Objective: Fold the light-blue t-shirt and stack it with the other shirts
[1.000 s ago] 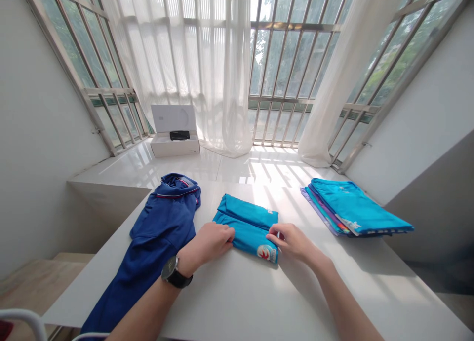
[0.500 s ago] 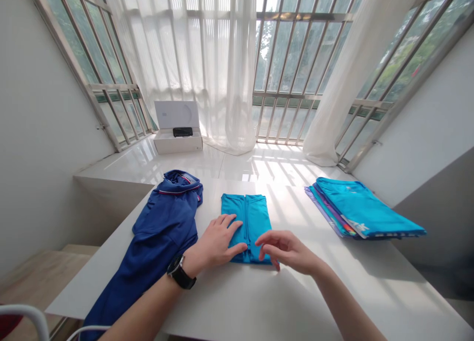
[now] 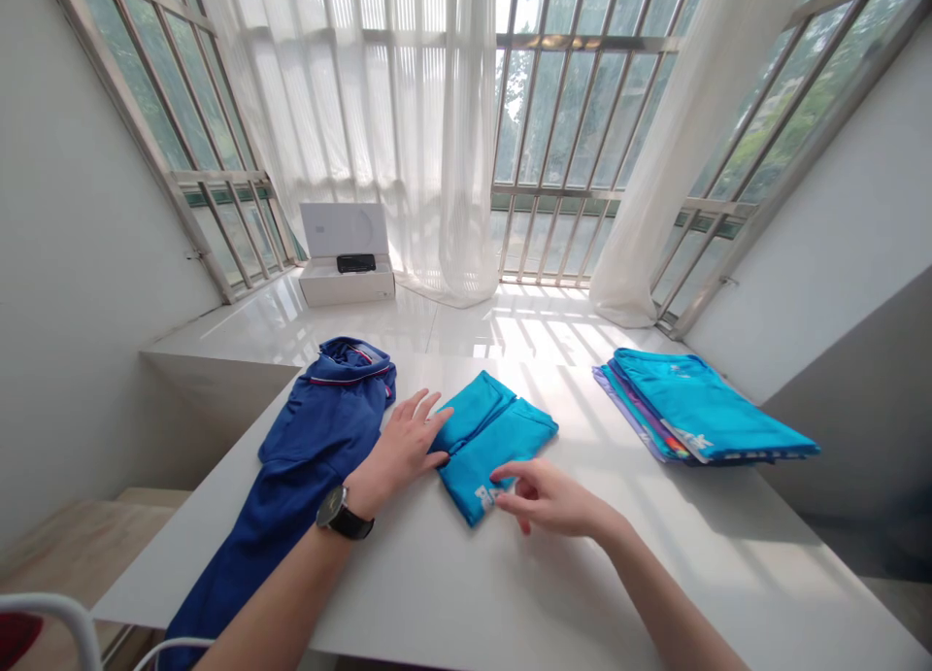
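Observation:
A turquoise garment (image 3: 502, 438), folded into a compact rectangle, lies turned at an angle on the white table, with a white print near its front corner. At its left edge rests my left hand (image 3: 404, 448), fingers spread and a black watch on the wrist. My right hand (image 3: 557, 498) hovers at the garment's front right edge beside the print, its fingers loosely bent and apart; whether the fingertips touch the cloth I cannot tell. Left of my left hand lies a dark blue polo shirt (image 3: 320, 438), its collar toward the window and partly hidden by my forearm.
On the right of the table (image 3: 582, 603) sits a stack of folded clothes (image 3: 699, 409), a turquoise one on top. A white box (image 3: 346, 285) with its lid up and a black device (image 3: 356, 263) in it stands on the sill by the curtain (image 3: 470, 166).
The folded turquoise garment has turned from straight to slanted, bringing its white print into view at the front. My left hand has shifted left, off the garment's middle to its edge.

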`<state>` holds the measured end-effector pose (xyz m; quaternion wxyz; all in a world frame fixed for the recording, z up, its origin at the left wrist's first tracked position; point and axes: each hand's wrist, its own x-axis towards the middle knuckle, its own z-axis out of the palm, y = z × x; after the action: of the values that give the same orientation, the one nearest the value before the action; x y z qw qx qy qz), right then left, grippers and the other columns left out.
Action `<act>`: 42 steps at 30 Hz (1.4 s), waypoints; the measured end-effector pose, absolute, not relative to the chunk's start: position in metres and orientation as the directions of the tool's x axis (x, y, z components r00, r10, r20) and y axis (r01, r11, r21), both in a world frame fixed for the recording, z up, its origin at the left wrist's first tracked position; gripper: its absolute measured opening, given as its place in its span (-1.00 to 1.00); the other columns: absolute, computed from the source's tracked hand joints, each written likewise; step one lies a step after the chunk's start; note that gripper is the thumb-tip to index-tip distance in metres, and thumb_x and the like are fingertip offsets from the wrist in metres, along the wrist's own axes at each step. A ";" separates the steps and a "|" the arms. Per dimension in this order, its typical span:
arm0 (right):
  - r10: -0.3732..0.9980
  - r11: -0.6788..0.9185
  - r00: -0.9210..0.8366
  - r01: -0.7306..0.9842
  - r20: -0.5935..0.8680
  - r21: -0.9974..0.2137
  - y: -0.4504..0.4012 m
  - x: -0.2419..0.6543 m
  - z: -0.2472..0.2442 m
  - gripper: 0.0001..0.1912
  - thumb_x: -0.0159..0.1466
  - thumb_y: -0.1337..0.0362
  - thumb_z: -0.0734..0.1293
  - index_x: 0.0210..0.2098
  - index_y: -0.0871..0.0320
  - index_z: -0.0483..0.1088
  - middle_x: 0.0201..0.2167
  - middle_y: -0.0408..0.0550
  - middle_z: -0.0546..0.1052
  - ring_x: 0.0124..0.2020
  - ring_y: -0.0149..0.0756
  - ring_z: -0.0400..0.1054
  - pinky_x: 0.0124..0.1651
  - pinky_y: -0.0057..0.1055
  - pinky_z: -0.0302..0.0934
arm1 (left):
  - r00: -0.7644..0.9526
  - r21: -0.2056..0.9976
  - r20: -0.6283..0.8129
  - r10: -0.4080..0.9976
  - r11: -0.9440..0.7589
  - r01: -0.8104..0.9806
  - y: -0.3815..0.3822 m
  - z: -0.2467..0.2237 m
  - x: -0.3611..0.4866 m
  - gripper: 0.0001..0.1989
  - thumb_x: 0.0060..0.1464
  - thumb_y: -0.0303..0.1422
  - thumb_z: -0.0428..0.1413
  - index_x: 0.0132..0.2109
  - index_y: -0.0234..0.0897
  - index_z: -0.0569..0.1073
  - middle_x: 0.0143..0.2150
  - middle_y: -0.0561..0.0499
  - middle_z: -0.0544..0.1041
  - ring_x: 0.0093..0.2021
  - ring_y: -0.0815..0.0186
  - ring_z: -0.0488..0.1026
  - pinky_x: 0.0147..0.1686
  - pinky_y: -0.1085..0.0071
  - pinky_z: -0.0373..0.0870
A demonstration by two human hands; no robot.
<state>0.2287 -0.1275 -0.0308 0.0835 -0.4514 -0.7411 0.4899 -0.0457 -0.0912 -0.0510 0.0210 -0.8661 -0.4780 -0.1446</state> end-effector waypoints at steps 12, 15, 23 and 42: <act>0.901 0.432 -0.355 0.683 0.249 -0.589 -0.100 0.250 -0.047 -0.71 0.36 0.09 0.24 -0.13 0.07 0.52 -0.12 0.04 0.58 -0.07 -0.12 0.44 0.05 -0.17 0.28 | 0.545 0.258 0.187 0.817 -0.576 0.775 -0.103 -0.039 -0.032 -0.84 0.30 -0.27 0.04 -0.17 -0.22 0.47 -0.24 -0.03 0.53 -0.22 0.19 0.48 -0.15 0.30 0.39; 0.886 0.464 -0.378 0.717 0.268 -0.521 -0.091 0.262 -0.055 -0.71 0.38 0.13 0.22 -0.09 0.06 0.52 -0.07 0.04 0.56 -0.04 -0.12 0.43 0.08 -0.18 0.26 | 0.550 0.233 0.160 0.820 -0.573 0.786 -0.103 -0.043 -0.031 -0.80 0.27 -0.20 0.10 -0.12 -0.23 0.48 -0.18 -0.06 0.52 -0.15 0.15 0.48 -0.10 0.28 0.40; 0.915 0.387 -0.388 0.759 0.113 -0.523 -0.099 0.257 -0.051 -0.69 0.36 0.02 0.24 -0.25 0.11 0.46 -0.25 -0.04 0.50 -0.22 -0.21 0.41 -0.13 -0.30 0.26 | 0.446 0.293 0.129 0.886 -0.464 0.836 -0.098 -0.040 -0.046 -0.75 0.29 -0.18 0.07 -0.07 -0.23 0.50 -0.11 -0.10 0.53 -0.10 0.13 0.49 -0.11 0.30 0.40; 0.958 0.257 -0.280 0.755 0.058 -0.604 -0.098 0.255 -0.054 -0.68 0.32 -0.04 0.21 -0.29 0.09 0.35 -0.40 -0.12 0.50 -0.36 -0.24 0.38 -0.29 -0.37 0.16 | 0.281 0.582 0.038 0.959 -0.249 0.774 -0.085 -0.046 -0.054 -0.77 0.19 -0.17 0.05 -0.34 -0.23 0.38 -0.42 0.05 0.48 -0.37 0.25 0.40 -0.36 0.39 0.22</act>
<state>0.2547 -0.0976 -0.0538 0.2132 -0.5608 -0.7635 0.2389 -0.0545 -0.0852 -0.0456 -0.2341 -0.7652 -0.5662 -0.1978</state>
